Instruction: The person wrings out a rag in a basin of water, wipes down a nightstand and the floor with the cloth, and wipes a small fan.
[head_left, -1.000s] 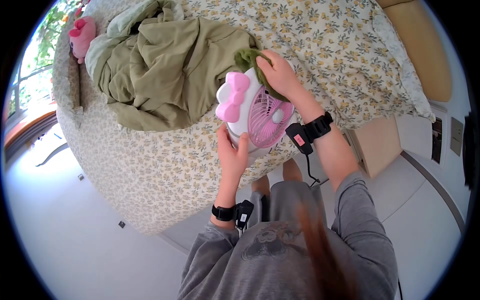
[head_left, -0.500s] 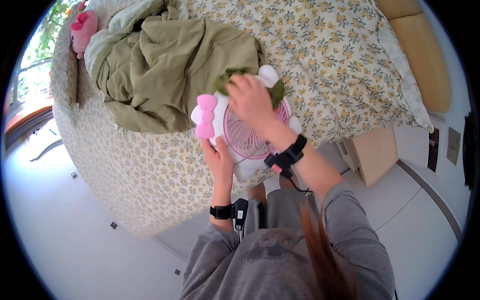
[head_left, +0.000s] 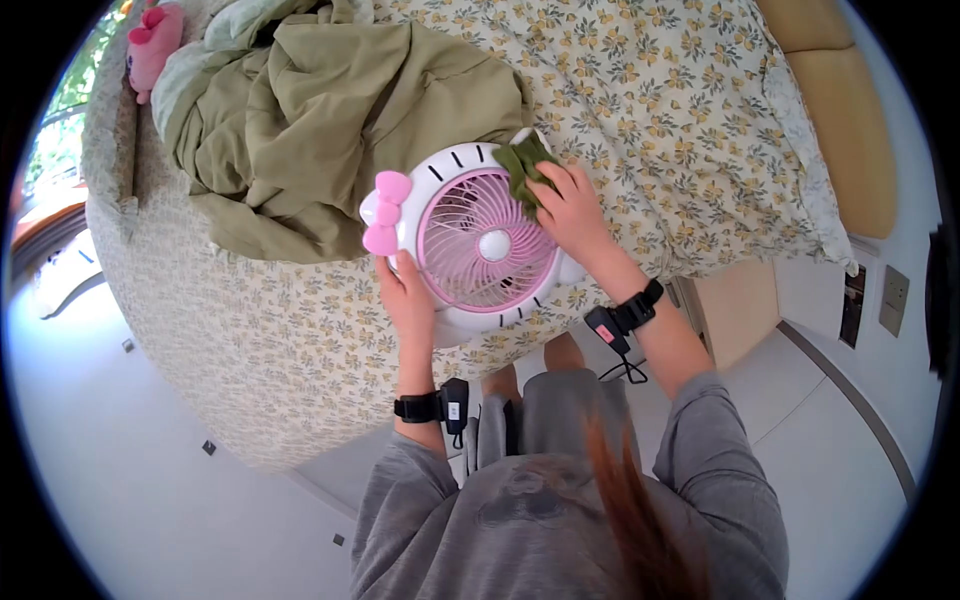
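Note:
A pink and white cat-shaped fan [head_left: 493,245] with a pink bow rests on the near edge of the bed, its round grille facing up. My left hand [head_left: 408,305] grips the fan's white rim just below the bow, the thumb on top and part of the fingers hidden beneath. In my right hand [head_left: 572,212] is a dark green cloth [head_left: 522,170], pressed on the upper right of the rim, by the ear. The cloth partly covers that ear and the grille's edge.
An olive green blanket [head_left: 300,120] lies heaped on the bed beyond the fan. The floral bedsheet [head_left: 640,120] spreads around it. A pink plush toy [head_left: 153,50] sits at the far left, and a wooden cabinet [head_left: 735,310] stands right of the bed.
My right hand has moved the cloth rightwards from the top of the fan to its upper right edge. The fan has turned, and its face shows more fully now.

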